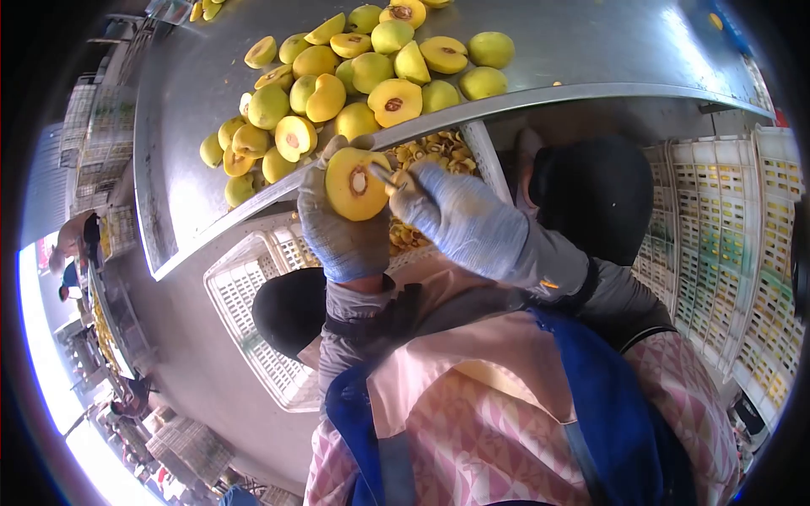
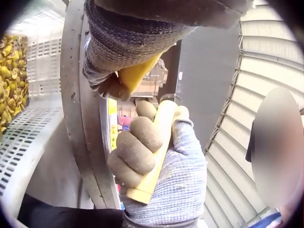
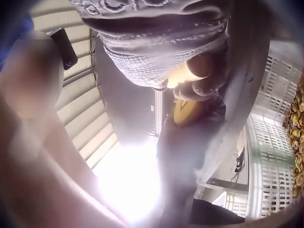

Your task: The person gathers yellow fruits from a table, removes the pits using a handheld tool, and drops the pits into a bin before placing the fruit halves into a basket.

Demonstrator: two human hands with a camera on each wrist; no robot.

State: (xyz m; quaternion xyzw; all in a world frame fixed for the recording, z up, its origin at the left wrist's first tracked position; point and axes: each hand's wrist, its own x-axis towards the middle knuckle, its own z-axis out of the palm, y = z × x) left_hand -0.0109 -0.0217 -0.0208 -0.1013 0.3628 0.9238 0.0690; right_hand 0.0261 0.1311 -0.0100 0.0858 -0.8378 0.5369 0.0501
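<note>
A halved yellow fruit (image 1: 348, 192), its cut face up and a pit cavity at the centre, is held by the gloved left hand (image 1: 342, 240). The gloved right hand (image 1: 472, 215) grips a tool whose metal end (image 1: 381, 174) lies over the cut face, beside the pit. In the left wrist view, the right hand's (image 2: 173, 166) fingers curl round the tool's yellow handle (image 2: 159, 154), while the left hand (image 2: 126, 45) holds the fruit (image 2: 138, 76) above. The right wrist view shows the handle (image 3: 195, 68) in the right hand (image 3: 147, 59), near the fruit (image 3: 186, 113).
Whole and halved fruits (image 1: 316, 61) lie piled on the metal table (image 1: 574, 51), behind its raised edge. Below the hands is a white crate (image 1: 245, 291); cut pieces (image 1: 434, 152) show under the table edge. Tall crates (image 1: 704, 228) stand at the right.
</note>
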